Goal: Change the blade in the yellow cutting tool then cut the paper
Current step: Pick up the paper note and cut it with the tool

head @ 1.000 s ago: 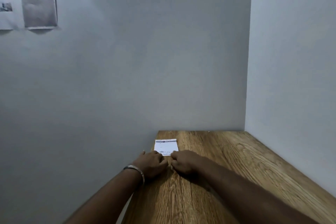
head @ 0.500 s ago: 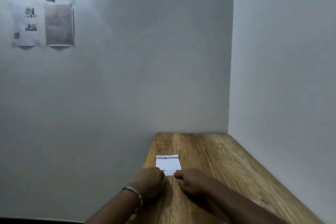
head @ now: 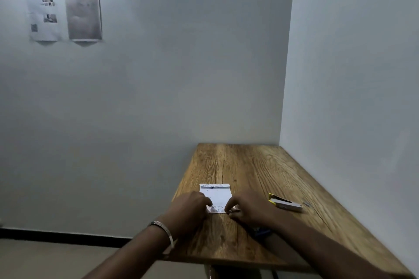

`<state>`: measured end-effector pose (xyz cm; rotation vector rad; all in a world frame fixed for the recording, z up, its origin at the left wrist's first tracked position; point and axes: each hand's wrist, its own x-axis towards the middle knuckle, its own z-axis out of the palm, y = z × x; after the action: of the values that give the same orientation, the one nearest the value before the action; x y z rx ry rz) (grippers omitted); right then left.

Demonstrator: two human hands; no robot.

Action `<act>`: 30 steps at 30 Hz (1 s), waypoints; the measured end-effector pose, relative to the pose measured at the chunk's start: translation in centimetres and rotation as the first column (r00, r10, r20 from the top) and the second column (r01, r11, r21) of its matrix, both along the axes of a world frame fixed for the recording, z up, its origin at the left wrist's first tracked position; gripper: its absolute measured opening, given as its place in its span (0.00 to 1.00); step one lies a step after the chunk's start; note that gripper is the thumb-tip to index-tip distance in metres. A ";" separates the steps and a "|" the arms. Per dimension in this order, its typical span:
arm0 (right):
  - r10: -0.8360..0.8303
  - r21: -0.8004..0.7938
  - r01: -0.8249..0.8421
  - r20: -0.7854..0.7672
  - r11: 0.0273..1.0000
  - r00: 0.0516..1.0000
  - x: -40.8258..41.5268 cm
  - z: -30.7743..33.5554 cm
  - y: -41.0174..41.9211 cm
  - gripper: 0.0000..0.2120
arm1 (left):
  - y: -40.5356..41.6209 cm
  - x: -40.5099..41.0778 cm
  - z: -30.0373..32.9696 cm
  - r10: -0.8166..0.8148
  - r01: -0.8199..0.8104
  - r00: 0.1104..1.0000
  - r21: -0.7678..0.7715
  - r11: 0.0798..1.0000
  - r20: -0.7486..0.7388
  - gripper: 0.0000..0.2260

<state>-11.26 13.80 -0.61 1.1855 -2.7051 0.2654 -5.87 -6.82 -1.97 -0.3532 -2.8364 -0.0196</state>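
Note:
A small white printed paper lies flat on the wooden table near its left side. My left hand pinches the paper's near left corner. My right hand pinches its near right corner. The yellow cutting tool, yellow at one end and grey along its body, lies on the table just right of my right hand, apart from it. A small dark blue object shows partly under my right forearm; what it is I cannot tell.
The table stands in a corner, with a grey wall behind and a white wall along its right edge. Printed sheets hang on the back wall at the upper left. The floor drops off past the table's left edge.
The view has tilted down, bringing the table's near edge and the yellow cutting tool into sight. Both hands stay at the paper's near corners.

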 end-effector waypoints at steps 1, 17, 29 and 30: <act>0.002 -0.024 -0.002 0.013 1.000 1.000 0.0 0.0 0.0 0.12 | -0.2 0.1 -0.1 -0.016 0.016 1.000 0.017 1.000 -0.003 0.14; -0.011 -0.128 0.018 0.050 0.992 0.999 -1.6 -0.2 0.1 0.11 | -1.6 -0.7 -0.2 -0.013 0.013 1.000 0.312 0.950 -0.002 0.08; -0.101 -0.245 0.115 0.066 0.963 0.993 -3.8 -1.0 -0.8 0.09 | -1.7 -1.6 -0.9 0.114 -0.098 0.993 0.483 0.870 -0.004 0.02; -0.100 -0.247 0.113 0.062 0.962 0.993 -4.0 -1.1 -0.9 0.09 | -1.7 -1.6 -1.0 0.126 -0.107 0.992 0.465 0.879 -0.010 0.02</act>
<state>-15.22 12.94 -1.74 0.9709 -2.6656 0.6077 -7.49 -8.52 -3.02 -0.0736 -2.6894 -0.6487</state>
